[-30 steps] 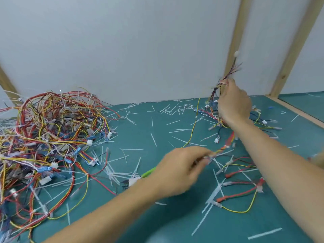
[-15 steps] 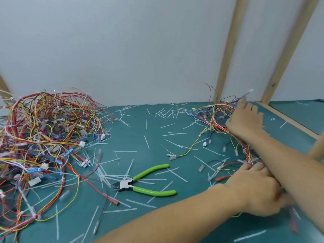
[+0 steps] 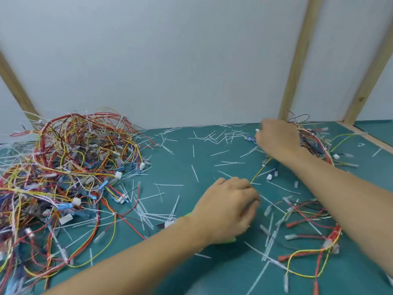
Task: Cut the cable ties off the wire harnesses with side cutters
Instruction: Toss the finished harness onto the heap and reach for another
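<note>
- Surface [image 3: 191, 167]: a teal mat, littered with cut white cable-tie offcuts [image 3: 148, 211] and backed by a white wall panel [image 3: 170, 60] with wooden battens [image 3: 297, 60].
- Left hand [image 3: 228, 209]: positioned palm down near the middle of the surface, over the side cutters [image 3: 170, 224]. Fingers are curled downward. Whether they grip the tool cannot be determined, because the hand hides the handles.
- Side cutters: lying on the surface beneath the left hand. Only the dark jaw end, left of the wrist, and small slivers of green handle at the wrist and below the palm are visible.
- Right hand [image 3: 276, 138]: extended to the far right of the surface. Fingers are closed around a small bundle of wire harnesses [image 3: 312, 137] next to the wall.
- Large harness pile [image 3: 63, 167]: a tangled heap of red, yellow, blue and white wires with white connectors, located on the left side of the surface, well apart from both hands.
- Loose harnesses [image 3: 308, 237]: red and yellow wires spread on the near right, below the right forearm.
- Image quality: several items are motion-blurred.
</note>
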`<state>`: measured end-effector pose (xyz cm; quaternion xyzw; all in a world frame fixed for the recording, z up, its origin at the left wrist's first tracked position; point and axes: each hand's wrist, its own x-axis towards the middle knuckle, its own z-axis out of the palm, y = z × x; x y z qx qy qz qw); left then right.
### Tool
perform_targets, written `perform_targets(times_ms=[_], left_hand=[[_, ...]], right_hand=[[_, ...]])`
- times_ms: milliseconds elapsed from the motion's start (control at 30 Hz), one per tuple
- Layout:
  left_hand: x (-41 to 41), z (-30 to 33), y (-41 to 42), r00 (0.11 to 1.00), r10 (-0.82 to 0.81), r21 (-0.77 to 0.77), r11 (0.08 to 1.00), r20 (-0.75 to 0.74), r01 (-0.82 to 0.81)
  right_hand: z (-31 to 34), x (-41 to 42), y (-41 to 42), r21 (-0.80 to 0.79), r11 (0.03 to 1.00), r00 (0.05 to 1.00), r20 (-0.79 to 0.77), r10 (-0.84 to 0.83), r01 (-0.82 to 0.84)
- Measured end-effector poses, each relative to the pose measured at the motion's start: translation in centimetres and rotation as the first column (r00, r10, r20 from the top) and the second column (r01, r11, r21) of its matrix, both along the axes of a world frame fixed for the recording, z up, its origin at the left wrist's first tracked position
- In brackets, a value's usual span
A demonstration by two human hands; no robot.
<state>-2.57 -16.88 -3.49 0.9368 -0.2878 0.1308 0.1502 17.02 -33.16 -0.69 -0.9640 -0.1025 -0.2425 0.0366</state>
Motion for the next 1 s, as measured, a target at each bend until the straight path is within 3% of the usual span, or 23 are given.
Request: perform_targets(times_ms=[67, 200, 433, 500, 567, 633, 767, 867, 933, 1000], left_hand=[[0.2, -0.2, 2.8, 0.992, 0.127, 0.011, 0.992, 0.0, -0.127], [0.1, -0.7, 6.7, 0.954, 0.296, 0.029, 0.955, -0.045, -0.295], [-0.3, -1.6, 7.8, 0.959, 0.252, -0.011, 0.967, -0.126, -0.256], [-0.2, -1.7, 7.6, 0.968, 0.217, -0.015, 0.975, -0.126, -0.221], [0.0, -1.7, 7.1, 0.97, 0.207, -0.035, 0.976, -0.131, -0.213], [0.4, -1.7, 6.4, 0.963, 0.225, -0.057, 0.97, -0.147, -0.236], [0.9, -1.2, 6.4, 0.952, 0.254, -0.074, 0.96, -0.169, -0.269], [1.0, 0.3, 10.1, 0.93, 0.362, -0.056, 0.929, -0.061, -0.365], [1.2, 2.1, 14.4, 0.888, 0.457, -0.061, 0.889, 0.048, -0.454], [1.8, 4.5, 19.3, 0.8, 0.578, -0.07, 0.815, 0.16, -0.575]], right_hand=[[-1.2, 1.2, -1.4, 0.095, 0.982, 0.974, -0.175, -0.147, 0.165], [-3.2, 2.3, -1.9, 0.291, 0.903, 0.915, -0.347, -0.208, 0.316], [-2.6, 2.9, -2.4, 0.434, 0.749, 0.828, -0.493, -0.268, 0.501], [-2.0, 2.0, -1.4, 0.469, 0.77, 0.884, -0.39, -0.259, 0.433], [-1.8, 0.4, 0.9, 0.5, 0.827, 0.963, -0.209, -0.17, 0.255], [-1.8, -1.9, 4.0, 0.414, 0.904, 0.992, -0.108, -0.07, 0.108], [-2.3, -5.2, 8.1, 0.02, 0.997, 0.953, -0.295, -0.065, 0.074], [-2.9, -6.2, 7.9, -0.11, 0.992, 0.945, -0.313, -0.1, 0.069], [-3.5, -6.9, 7.9, -0.033, 0.999, 0.975, -0.223, -0.004, -0.004], [-4.3, -7.8, 8.6, 0.15, 0.979, 0.977, -0.138, 0.161, -0.14]])
